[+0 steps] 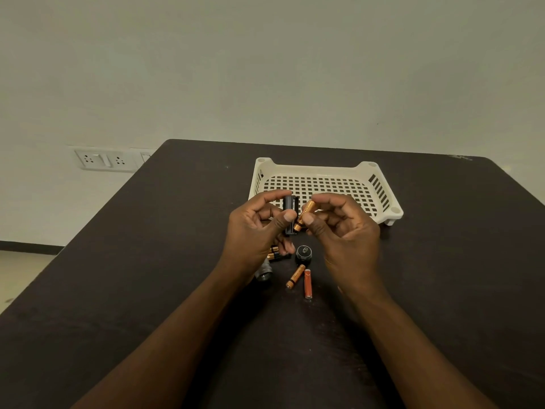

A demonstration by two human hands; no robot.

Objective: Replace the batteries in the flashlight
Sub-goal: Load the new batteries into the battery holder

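My left hand (pixel 256 231) grips a black battery holder (pixel 290 212) upright between thumb and fingers. My right hand (pixel 342 228) pinches a copper-and-black battery (pixel 304 215), tilted, its lower end against the holder's side. On the dark table below lie the black tail cap (pixel 304 252), a copper battery (pixel 295 276) and an orange-red battery (pixel 307 284). Two black-and-copper batteries (pixel 275 253) lie partly under my left hand. The grey flashlight body (pixel 264 273) shows beside my left wrist, mostly hidden.
A cream perforated plastic basket (pixel 380 187) stands just behind my hands, with nothing visible in it. The dark table (pixel 147 261) ends close behind the basket and at the left. A wall socket plate (pixel 106 159) sits on the wall at the left.
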